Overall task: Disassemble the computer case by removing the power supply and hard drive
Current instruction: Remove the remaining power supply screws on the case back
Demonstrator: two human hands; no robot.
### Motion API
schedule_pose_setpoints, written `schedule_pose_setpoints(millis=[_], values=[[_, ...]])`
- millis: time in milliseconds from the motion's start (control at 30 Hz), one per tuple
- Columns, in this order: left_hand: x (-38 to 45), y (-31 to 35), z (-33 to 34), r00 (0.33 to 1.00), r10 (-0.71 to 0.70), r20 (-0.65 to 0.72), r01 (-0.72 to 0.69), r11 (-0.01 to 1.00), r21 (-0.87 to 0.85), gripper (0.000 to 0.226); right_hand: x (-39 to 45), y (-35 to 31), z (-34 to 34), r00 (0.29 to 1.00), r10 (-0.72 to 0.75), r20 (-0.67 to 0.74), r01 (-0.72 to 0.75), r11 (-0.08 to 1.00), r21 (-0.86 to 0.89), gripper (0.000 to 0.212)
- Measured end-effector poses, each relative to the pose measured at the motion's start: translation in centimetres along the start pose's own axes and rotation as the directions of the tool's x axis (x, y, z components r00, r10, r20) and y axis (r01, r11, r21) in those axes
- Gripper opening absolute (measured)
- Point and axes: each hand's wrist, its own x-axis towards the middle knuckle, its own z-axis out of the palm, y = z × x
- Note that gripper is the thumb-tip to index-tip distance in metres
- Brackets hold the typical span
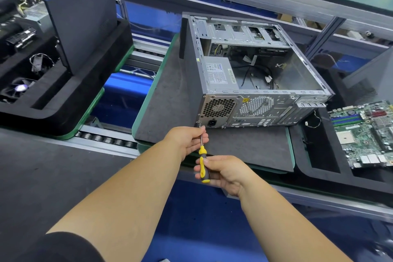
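An open grey computer case (302,70) lies on its side on a dark foam pad (170,95), rear panel toward me. The power supply (219,73) sits in the case's near left corner, its fan grille showing on the rear panel. Drive bays (240,32) run along the far side; I cannot make out a hard drive. My right hand (225,171) grips the handle of a yellow-and-black screwdriver (203,160). My left hand (190,139) pinches its shaft near the tip. The tip rests on a screw (199,121) at the rear panel's lower left corner.
A motherboard (365,132) lies in a black foam tray at the right. At the left, another black foam tray (70,83) holds a fan, cables and an upright dark side panel (85,17). Conveyor rollers (106,139) run under the pads. An aluminium frame rail crosses behind.
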Motion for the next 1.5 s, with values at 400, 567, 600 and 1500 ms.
schedule_pose_setpoints(millis=[400,567,600,1500], values=[[0.0,0.2,-0.1,1.000,-0.022,0.018,0.022,1.000,0.006,0.014,0.5,0.4,0.3,0.989,-0.032,-0.144,0.026,0.999,-0.046,0.019],[0.0,0.1,-0.2,1.000,-0.020,0.019,0.020,1.000,-0.012,0.013,0.4,-0.1,1.0,0.951,-0.104,-0.293,0.024,0.964,-0.265,0.026],[0.0,0.1,-0.2,1.000,-0.019,0.019,0.020,1.000,-0.015,0.013,0.4,-0.1,1.1,0.938,-0.130,-0.321,0.025,0.950,-0.312,0.030],[-0.2,0.2,-0.5,0.999,-0.014,0.051,0.016,0.999,-0.046,0.019,0.5,1.2,0.9,0.957,-0.174,-0.231,0.134,0.975,-0.179,0.024]])
